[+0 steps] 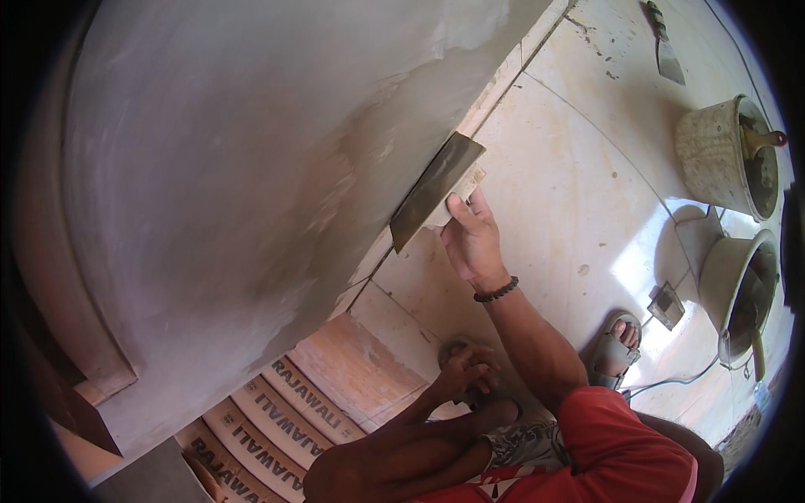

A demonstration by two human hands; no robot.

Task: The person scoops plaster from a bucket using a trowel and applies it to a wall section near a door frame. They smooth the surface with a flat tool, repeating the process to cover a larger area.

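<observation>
My right hand (pixel 475 239), with a dark beaded bracelet at its wrist, grips a wide putty knife (pixel 432 197) by its pale back edge, the thumb on top. The long dark metal blade lies along the bottom of a grey plastered wall (pixel 277 168), where it meets a pale strip above the floor. Damp, darker patches show on the plaster near the blade. Lower down, my left hand (pixel 471 370) hangs loosely by my bent leg and foot, its fingers apart and holding nothing.
A narrow scraper (pixel 665 50) lies on the tiled floor (pixel 579 142) at the far right. Below it stand a stained bucket (pixel 713 155) holding a brush and another bucket (pixel 723 272) with a tool. Printed sacks (pixel 268 427) lie beside the wall; a cable (pixel 675 381) runs near my sandal (pixel 616 348).
</observation>
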